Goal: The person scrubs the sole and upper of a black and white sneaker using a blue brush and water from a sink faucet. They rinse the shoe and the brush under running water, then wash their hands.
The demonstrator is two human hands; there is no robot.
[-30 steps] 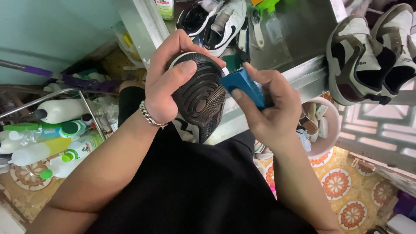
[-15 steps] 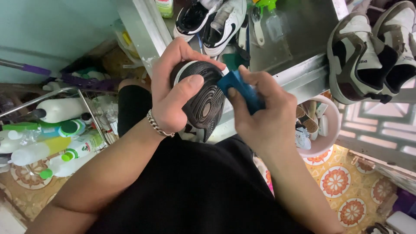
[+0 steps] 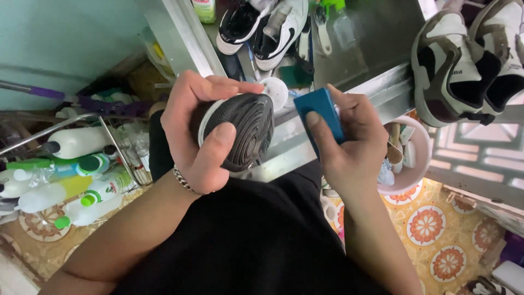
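Left hand [image 3: 199, 139] fingers clamped round black shoe [image 3: 240, 131], sole up; right hand [image 3: 349, 139] fingers pinching blue brush [image 3: 321, 112], just clear of sole. Best: firm hold, short strokes along tread grooves.

White plastic bottles [image 3: 71, 142] with green and yellow labels and green caps are lying in the wire rack [image 3: 112, 139] at the left, while a green-labelled bottle [image 3: 206, 10] is standing at the top edge.

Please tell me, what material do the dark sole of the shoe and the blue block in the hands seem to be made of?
The dark ribbed shoe sole, held in the left hand, looks like matte rubber: moulded concentric ridges, no shine. The blue rectangular block in the right hand looks like smooth hard plastic, with even colour and sharp edges; it could also be dense foam.
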